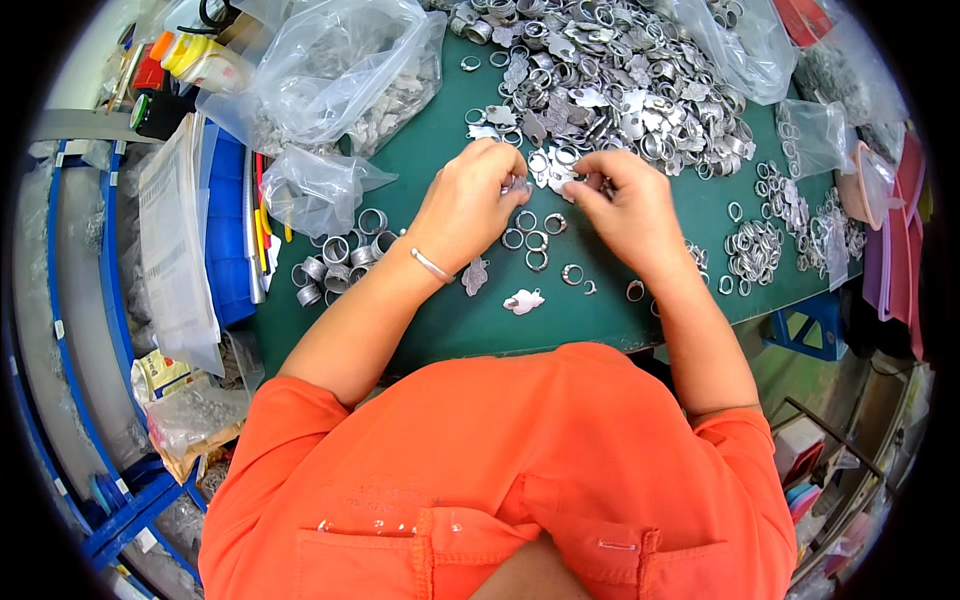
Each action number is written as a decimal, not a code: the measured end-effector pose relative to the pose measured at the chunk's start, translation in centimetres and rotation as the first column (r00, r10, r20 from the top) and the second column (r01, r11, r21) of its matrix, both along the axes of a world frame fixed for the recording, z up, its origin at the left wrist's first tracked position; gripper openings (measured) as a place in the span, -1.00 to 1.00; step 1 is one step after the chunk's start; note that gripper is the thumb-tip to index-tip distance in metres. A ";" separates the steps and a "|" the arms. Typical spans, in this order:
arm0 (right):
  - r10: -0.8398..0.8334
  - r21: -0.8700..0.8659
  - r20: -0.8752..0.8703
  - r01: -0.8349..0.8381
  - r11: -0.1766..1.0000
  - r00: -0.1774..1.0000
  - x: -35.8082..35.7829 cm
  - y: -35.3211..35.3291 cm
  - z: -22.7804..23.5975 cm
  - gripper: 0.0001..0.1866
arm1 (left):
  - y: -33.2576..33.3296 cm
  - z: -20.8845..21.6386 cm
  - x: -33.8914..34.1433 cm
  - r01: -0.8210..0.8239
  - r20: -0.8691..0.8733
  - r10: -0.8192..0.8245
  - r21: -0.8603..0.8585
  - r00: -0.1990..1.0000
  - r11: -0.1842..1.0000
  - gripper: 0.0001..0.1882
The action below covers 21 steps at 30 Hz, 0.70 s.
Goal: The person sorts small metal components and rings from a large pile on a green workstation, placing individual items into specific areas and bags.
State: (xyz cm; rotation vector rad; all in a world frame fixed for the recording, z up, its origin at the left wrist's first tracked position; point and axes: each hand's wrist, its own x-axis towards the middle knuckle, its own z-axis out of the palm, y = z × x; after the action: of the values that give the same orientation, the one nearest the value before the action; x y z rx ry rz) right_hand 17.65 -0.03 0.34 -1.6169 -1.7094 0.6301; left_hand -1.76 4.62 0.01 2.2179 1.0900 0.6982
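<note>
My left hand (470, 195), with a silver bangle at its wrist, is closed in a pinch on a small grey metal piece (516, 186), perhaps a ring; the fingers cover most of it. My right hand (632, 205) has its thumb and fingers curled around a small metal piece (606, 184), whose kind is hidden. Between the two hands lies a silvery leaf-like ornament (546, 168), near the right fingertips. Just below are several plain rings (536, 241). Closer to me rest a cloud-shaped flat piece (523, 301) and a grey leaf-shaped piece (475, 277).
A large heap of metal rings and ornaments (620, 85) covers the far side of the green table (450, 335). Wide ring bands (340, 255) sit left, beneath a plastic bag (325, 190). Smaller ring piles (755, 250) lie right. A blue rack (110, 260) stands far left.
</note>
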 end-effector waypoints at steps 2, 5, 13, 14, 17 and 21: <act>0.024 0.102 0.167 -0.042 0.994 0.986 -0.7 -0.1 -1.0 -0.74 | -0.7 0.5 -0.3 0.028 -0.007 -0.027 0.036 1.000 0.999 -0.78; 0.033 0.042 0.270 -0.046 0.998 0.962 -1.6 -0.2 -1.0 -0.81 | -2.0 0.4 -1.2 0.082 -0.083 -0.077 0.049 0.994 0.995 -0.79; 0.016 0.087 0.204 -0.034 0.996 0.979 -1.1 0.3 -1.3 -0.85 | -1.4 1.1 -2.4 -0.012 0.026 0.014 -0.063 1.000 0.998 -0.90; 0.014 0.097 0.137 -0.028 0.995 0.990 -0.8 0.5 -1.3 -0.84 | -1.5 1.1 -2.1 -0.011 0.003 0.011 -0.070 1.000 0.997 -0.90; -0.145 -0.301 -0.239 0.068 0.951 0.960 0.1 0.6 -0.5 -0.77 | -1.9 0.4 -1.5 -0.002 -0.080 -0.007 -0.113 0.997 0.994 -0.86; -0.352 -0.605 -0.606 -0.126 0.786 0.713 1.2 0.2 0.9 -0.78 | -2.7 -0.3 -1.5 -0.027 -0.129 0.017 -0.076 0.992 0.997 -0.85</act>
State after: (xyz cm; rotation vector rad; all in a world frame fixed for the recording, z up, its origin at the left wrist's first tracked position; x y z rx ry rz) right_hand 18.89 0.15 1.26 -1.5553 -0.8359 1.6265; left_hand -3.22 1.93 -0.27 2.2119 1.1858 0.5195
